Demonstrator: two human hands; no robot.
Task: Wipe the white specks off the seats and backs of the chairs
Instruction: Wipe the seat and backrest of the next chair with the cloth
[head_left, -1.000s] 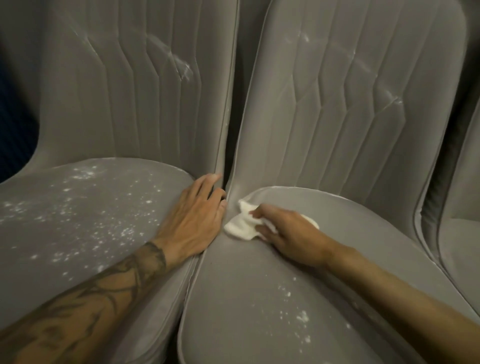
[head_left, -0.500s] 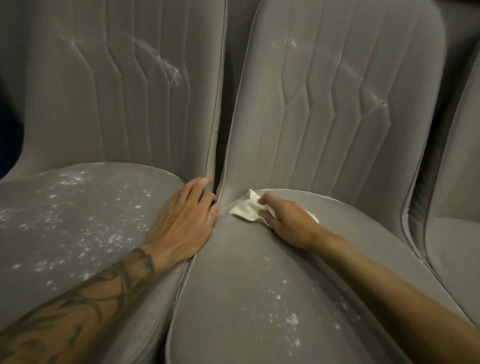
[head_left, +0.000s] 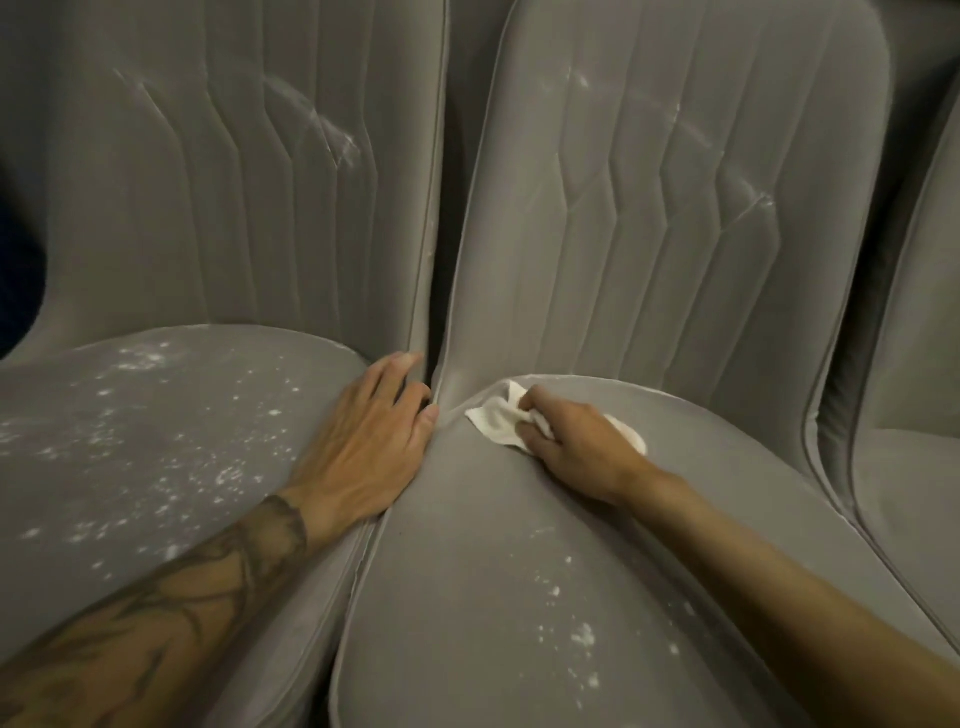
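My right-hand grip (head_left: 574, 447) bunches the white cloth (head_left: 498, 423) into the middle seat's (head_left: 467, 597) back corner, where specks (head_left: 582, 636) gather; my left hand (head_left: 363, 441) lies flat on the neighbouring speckled seat (head_left: 156, 441), bracing me.

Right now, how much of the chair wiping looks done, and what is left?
Done: the rear of the middle seat looks mostly clear. In hand: the right hand presses a white cloth at its back corner; the left hand rests flat on the left seat. Left: specks at the middle seat's front, the heavily speckled left seat, and smears on both backs.
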